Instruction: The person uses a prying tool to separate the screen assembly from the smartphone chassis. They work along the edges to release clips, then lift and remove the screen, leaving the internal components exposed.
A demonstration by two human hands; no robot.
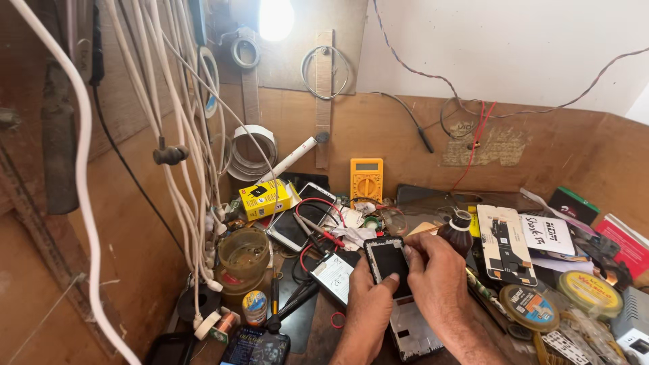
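Note:
A black phone (386, 259) with its back off is held upright over the cluttered bench by both of my hands. My left hand (369, 304) grips it from below, thumb on its lower left edge. From the right, my right hand (436, 277) closes on it, fingers pressing its top right edge. Under my hands lies a grey phone frame (411, 331). A white battery (332, 276) rests just left of the phone. A small brown bottle (457, 232) stands right behind my right hand.
A yellow multimeter (366, 179) stands at the back wall, a yellow box (264, 198) and a smartphone (302, 217) with red probe leads to its left. An amber jar (243, 255) sits at left under hanging white cables (177, 149). Round tins (529, 305) and a phone part (504, 245) crowd the right.

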